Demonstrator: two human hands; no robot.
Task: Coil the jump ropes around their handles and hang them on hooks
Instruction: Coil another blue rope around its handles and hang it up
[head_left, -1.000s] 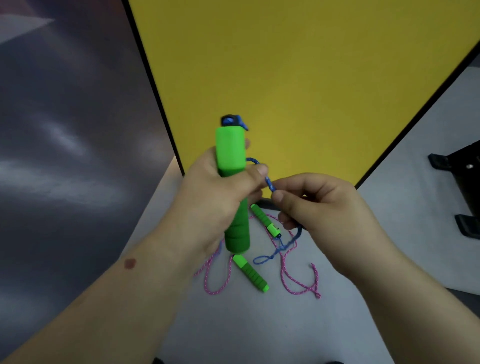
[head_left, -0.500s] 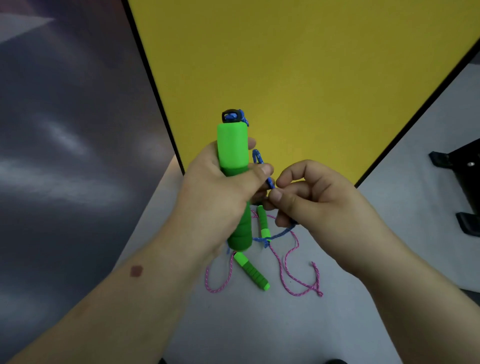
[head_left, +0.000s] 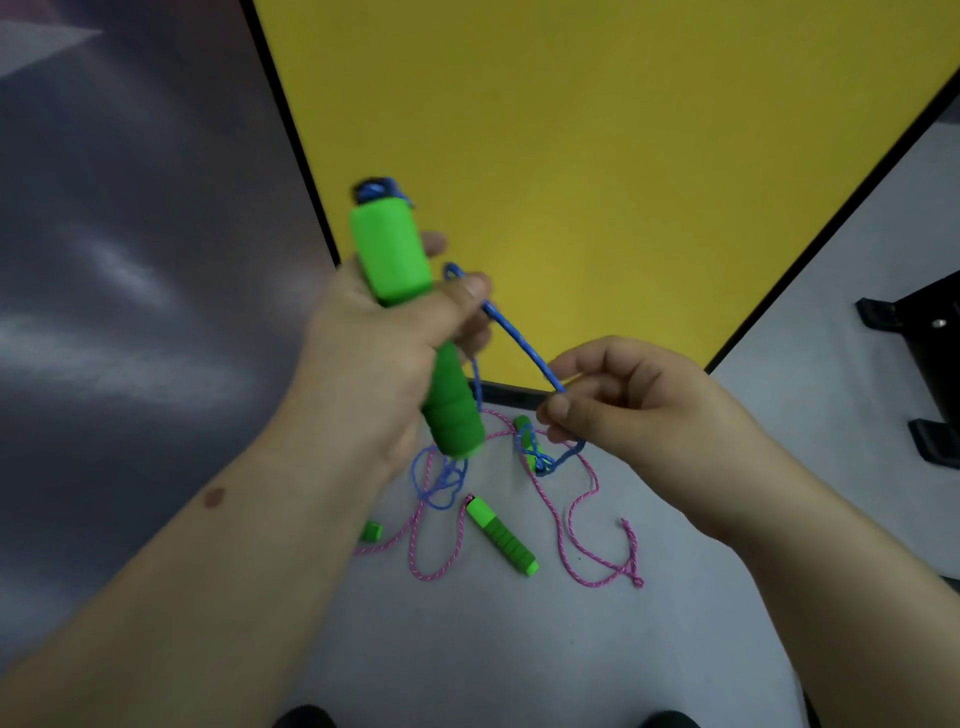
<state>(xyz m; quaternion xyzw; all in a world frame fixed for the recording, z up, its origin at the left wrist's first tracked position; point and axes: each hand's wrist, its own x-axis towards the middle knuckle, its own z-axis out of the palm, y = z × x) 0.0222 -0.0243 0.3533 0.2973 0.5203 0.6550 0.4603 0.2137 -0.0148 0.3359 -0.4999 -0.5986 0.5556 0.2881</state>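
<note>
Left hand is wrapped tight around a pair of green foam handles held together, tilted with the top end leaning away and to the left, thumb pressed across the front. Right hand, just to the right of the handles, pinches the blue rope between thumb and forefinger, the other fingers curled loosely; the rope runs taut in a straight slant from under the left thumb down to that pinch. More blue rope shows at the top cap of the handles, and a slack length drops from the right hand into a loose tangle below the handles' lower end. Beneath the handles, on the grey floor, lies a pink jump rope spread in open loops with a knot at its right end. One of its ribbed green handles lies flat below and right of the foam handles, another small green piece sits beside the left forearm, and a third green bit is partly hidden behind the blue tangle. Beyond the handles stands a yellow panel with a black edge, a dark grey wall to its left, and black brackets far right
</note>
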